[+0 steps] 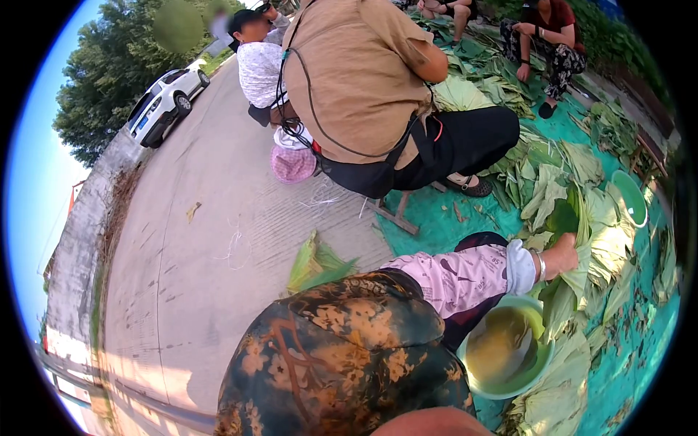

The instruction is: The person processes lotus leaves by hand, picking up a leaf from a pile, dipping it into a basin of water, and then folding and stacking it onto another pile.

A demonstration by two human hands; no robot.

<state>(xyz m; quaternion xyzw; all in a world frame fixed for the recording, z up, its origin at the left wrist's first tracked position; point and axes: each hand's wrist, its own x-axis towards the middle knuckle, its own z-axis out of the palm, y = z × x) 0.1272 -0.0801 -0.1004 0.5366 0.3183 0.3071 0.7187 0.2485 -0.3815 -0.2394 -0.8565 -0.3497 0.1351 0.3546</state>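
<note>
Green sheet [611, 392] spread right; our left hand [561, 257] grips a leaf [576, 277], best held lightly against tearing; our right hand's unseen.

The person's left arm [465, 277] extends nearly straight from the shoulder [349, 320] toward the view's right side; beyond the wrist [549, 264], the left hand [561, 256] has its fingertips hidden.

A concrete road [167, 291] lies beside a grey wall [80, 254] — blue sky [36, 138] above
</note>
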